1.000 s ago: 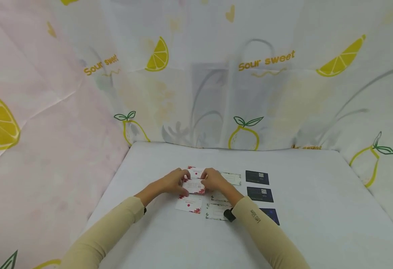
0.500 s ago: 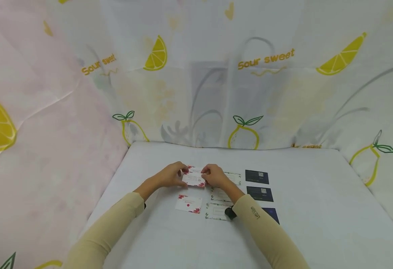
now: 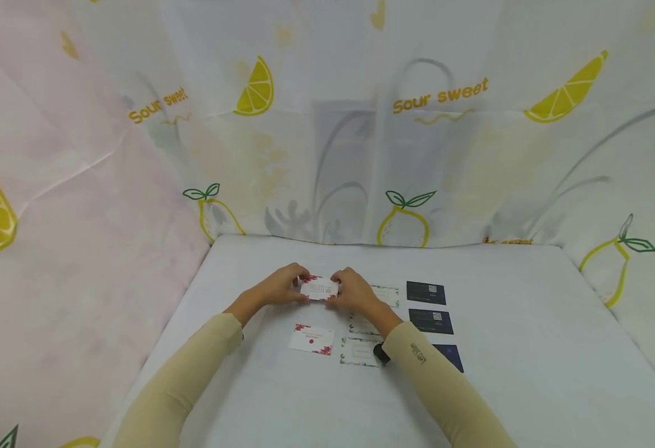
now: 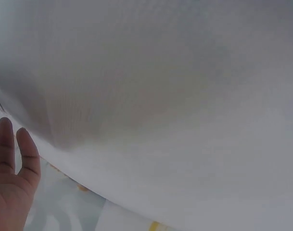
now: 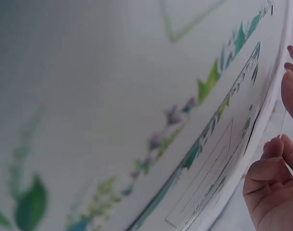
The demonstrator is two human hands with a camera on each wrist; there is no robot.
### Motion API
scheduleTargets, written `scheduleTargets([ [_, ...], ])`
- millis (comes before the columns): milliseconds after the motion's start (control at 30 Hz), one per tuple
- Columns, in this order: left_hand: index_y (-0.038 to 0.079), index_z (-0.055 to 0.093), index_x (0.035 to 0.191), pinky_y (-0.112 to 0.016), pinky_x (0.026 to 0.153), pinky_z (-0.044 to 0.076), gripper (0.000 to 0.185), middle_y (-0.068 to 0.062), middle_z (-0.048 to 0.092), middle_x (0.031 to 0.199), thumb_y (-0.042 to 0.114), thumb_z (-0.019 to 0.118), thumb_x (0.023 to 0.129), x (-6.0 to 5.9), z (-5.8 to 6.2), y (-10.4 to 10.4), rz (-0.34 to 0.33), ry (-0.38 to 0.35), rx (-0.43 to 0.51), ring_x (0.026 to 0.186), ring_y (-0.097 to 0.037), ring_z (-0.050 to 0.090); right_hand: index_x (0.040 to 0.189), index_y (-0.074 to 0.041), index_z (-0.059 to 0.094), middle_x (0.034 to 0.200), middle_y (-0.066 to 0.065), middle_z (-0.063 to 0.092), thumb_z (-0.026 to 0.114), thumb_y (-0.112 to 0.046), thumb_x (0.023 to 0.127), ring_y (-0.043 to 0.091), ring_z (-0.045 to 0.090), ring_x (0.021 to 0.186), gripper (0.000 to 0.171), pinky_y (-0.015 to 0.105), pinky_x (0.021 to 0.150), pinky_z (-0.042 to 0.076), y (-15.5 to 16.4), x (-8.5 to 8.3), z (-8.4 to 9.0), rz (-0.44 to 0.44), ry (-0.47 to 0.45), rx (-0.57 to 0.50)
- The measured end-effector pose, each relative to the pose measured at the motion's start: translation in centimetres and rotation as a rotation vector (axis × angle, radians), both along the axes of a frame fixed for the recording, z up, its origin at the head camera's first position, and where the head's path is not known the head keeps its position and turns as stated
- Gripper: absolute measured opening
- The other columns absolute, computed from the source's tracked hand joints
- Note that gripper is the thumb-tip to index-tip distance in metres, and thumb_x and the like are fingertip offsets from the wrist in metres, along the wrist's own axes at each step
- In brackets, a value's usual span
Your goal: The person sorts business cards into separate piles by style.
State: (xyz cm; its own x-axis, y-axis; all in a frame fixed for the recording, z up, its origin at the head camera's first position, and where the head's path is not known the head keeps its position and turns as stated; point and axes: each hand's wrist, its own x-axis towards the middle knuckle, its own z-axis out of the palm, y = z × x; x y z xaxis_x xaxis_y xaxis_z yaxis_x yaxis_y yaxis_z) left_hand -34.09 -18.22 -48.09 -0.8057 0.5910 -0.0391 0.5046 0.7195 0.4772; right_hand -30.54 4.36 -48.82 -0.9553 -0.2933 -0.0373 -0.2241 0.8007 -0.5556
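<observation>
A white business card with red floral corners (image 3: 319,288) is pinched along its sides between my two hands, near the back of the table. My left hand (image 3: 282,285) grips its left edge, thumb on the near side. On its right edge is my right hand (image 3: 355,291). The card hides the spot where another red floral card lay. In the right wrist view the held card shows edge-on as a thin line between the fingers of the right hand (image 5: 273,187) and the left. Only part of the left hand (image 4: 14,173) appears in the left wrist view, its card out of frame.
Nearer me lies another red floral card (image 3: 312,340). A column of green leaf-bordered cards (image 3: 357,352) runs beside it, partly under my right forearm. Dark cards (image 3: 431,322) form a column further right. A lemon-print curtain (image 3: 339,155) surrounds the white table (image 3: 529,348).
Both hands have moved the red floral card away from me, from the middle of its column to the far end. A gap now shows between it and the nearer red floral card.
</observation>
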Motion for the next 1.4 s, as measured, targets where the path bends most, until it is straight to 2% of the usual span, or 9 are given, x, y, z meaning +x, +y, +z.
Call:
scheduleTargets([
  [100, 0.005, 0.060, 0.122, -0.036, 0.084, 0.048, 0.052, -0.007, 0.060, 0.111, 0.027, 0.083, 0.080, -0.3, 0.1, 0.1, -0.017, 0.030, -0.002, 0.097, -0.021, 0.057, 0.127, -0.005, 0.062, 0.120, 0.011, 0.057, 0.085, -0.033, 0.078, 0.021, 0.057, 0.099, 0.061, 0.038, 0.094, 0.048, -0.1, -0.1, 0.1, -0.015, 0.018, 0.017],
  [233, 0.006, 0.061, 0.120, -0.037, 0.087, 0.049, 0.050, -0.007, 0.060, 0.111, 0.026, 0.083, 0.080, -0.9, 0.0, 0.3, -0.031, 0.046, -0.017, 0.099, -0.022, 0.058, 0.128, -0.005, 0.061, 0.126, 0.015, 0.053, 0.083, -0.033, 0.079, 0.025, 0.057, 0.110, 0.061, 0.041, 0.101, 0.046, -0.2, -0.4, 0.1, -0.038, 0.006, 0.034],
  [333, 0.007, 0.061, 0.121, -0.036, 0.088, 0.049, 0.049, -0.007, 0.060, 0.112, 0.026, 0.082, 0.081, -1.4, -0.1, 0.5, -0.029, 0.049, -0.041, 0.100, -0.021, 0.058, 0.129, -0.005, 0.061, 0.127, 0.014, 0.053, 0.083, -0.033, 0.080, 0.026, 0.057, 0.113, 0.061, 0.041, 0.103, 0.045, -0.3, -0.6, -0.1, -0.055, -0.008, 0.036],
  [567, 0.005, 0.061, 0.119, -0.039, 0.091, 0.049, 0.047, -0.008, 0.061, 0.113, 0.023, 0.082, 0.082, -2.3, 0.1, 0.9, -0.039, 0.047, -0.046, 0.104, -0.024, 0.059, 0.129, -0.005, 0.061, 0.125, 0.014, 0.054, 0.082, -0.030, 0.081, 0.025, 0.057, 0.110, 0.059, 0.040, 0.101, 0.046, -0.4, -1.2, -0.4, -0.079, -0.003, 0.022],
  [833, 0.006, 0.061, 0.120, -0.041, 0.095, 0.047, 0.050, -0.009, 0.060, 0.118, 0.024, 0.083, 0.080, -2.6, -0.2, 1.4, 0.048, -0.063, -0.108, 0.108, -0.024, 0.057, 0.126, -0.003, 0.063, 0.122, 0.015, 0.055, 0.084, -0.029, 0.079, 0.025, 0.057, 0.105, 0.059, 0.041, 0.098, 0.047, -0.8, -1.3, -0.4, -0.080, -0.033, 0.036],
  [1167, 0.010, 0.066, 0.119, -0.051, 0.093, 0.044, 0.047, -0.007, 0.058, 0.122, 0.029, 0.083, 0.079, -2.6, -0.1, 1.5, 0.061, -0.040, -0.162, 0.110, -0.023, 0.056, 0.128, -0.005, 0.061, 0.126, 0.015, 0.049, 0.083, -0.031, 0.081, 0.024, 0.055, 0.104, 0.058, 0.041, 0.098, 0.047, -1.2, -1.4, -0.2, -0.112, -0.115, 0.050],
  [1400, 0.012, 0.064, 0.121, -0.055, 0.097, 0.041, 0.048, -0.007, 0.058, 0.125, 0.030, 0.083, 0.080, -2.6, -0.3, 1.5, 0.082, -0.050, -0.174, 0.114, -0.024, 0.054, 0.129, -0.005, 0.059, 0.125, 0.014, 0.049, 0.082, -0.031, 0.082, 0.024, 0.055, 0.099, 0.058, 0.041, 0.095, 0.048, -1.4, -1.4, 0.0, -0.106, -0.120, 0.054],
])
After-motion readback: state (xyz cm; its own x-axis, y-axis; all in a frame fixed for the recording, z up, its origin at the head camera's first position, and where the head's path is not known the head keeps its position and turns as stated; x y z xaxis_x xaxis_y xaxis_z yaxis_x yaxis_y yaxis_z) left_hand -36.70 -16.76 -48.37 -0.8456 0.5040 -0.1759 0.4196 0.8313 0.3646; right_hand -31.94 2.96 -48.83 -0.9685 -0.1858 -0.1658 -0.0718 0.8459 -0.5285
